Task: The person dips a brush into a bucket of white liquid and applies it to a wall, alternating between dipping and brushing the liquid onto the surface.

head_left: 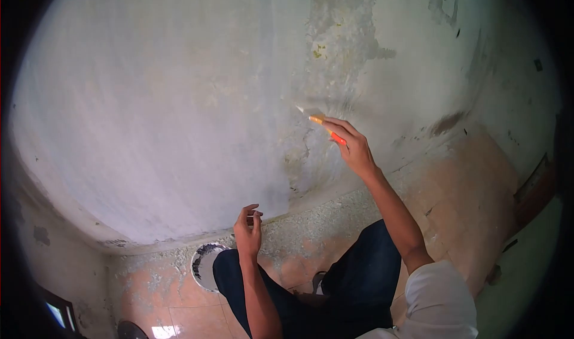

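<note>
My right hand (354, 147) is closed around the orange and yellow handle of a scraper (317, 119). The scraper's pale tip points up and left at the wall (179, 117), beside a rough, peeled patch (338, 46). Lower and to the left, my left hand (249, 226) is held in front of the wall's base above my knee, its fingers partly curled and apart, with nothing visible in them. Just left of that knee, a round white bucket (205, 267) with dark smears stands on the floor.
Scraped flakes (323, 219) lie along the foot of the wall over the orange floor tiles (197, 318). A dark round object (130, 330) is at the bottom left. A reddish-brown wooden piece (535, 198) stands at the right edge.
</note>
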A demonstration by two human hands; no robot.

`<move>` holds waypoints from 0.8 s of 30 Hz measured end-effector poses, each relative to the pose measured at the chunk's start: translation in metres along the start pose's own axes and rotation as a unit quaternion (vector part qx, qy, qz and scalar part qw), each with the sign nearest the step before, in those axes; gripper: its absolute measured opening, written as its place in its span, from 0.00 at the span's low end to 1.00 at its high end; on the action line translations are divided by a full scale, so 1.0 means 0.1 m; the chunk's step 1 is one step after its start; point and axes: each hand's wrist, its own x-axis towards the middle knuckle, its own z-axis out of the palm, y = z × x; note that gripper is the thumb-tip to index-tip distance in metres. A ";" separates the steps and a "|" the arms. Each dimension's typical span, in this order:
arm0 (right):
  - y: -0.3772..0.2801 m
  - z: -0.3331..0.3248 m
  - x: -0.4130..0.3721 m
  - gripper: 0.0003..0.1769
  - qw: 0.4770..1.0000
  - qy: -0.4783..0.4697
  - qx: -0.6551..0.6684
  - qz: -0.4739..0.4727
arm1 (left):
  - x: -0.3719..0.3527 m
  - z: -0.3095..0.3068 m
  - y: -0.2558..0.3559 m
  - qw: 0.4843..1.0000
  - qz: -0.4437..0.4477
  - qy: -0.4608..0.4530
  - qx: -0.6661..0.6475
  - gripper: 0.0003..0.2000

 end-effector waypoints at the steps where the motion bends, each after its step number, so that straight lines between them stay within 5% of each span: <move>1: 0.02 -0.05 0.13 0.29 0.998 0.010 -0.045 -0.038 | 0.03 0.00 -0.04 1.000 -0.004 -0.003 0.007 0.12; 7: 0.00 -0.27 1.01 0.29 0.983 0.050 -0.108 -0.138 | 0.16 -0.01 -0.23 0.999 -0.027 -0.011 0.033 0.12; 11: 0.42 0.07 0.92 0.27 0.958 0.055 -0.196 -0.201 | 0.20 0.05 -0.30 0.998 -0.032 -0.009 0.058 0.13; 15: 0.77 0.37 0.22 0.28 0.970 0.001 -0.178 -0.164 | 0.21 0.10 -0.31 0.998 -0.027 -0.012 0.060 0.13; 17: 0.75 0.38 0.05 0.28 0.981 -0.124 -0.147 -0.034 | 0.22 0.12 -0.35 0.999 -0.024 -0.005 0.037 0.13; 24: -0.02 -0.42 1.68 0.28 0.978 0.015 -0.126 -0.163 | 0.29 0.20 -0.34 0.998 -0.041 -0.023 0.040 0.13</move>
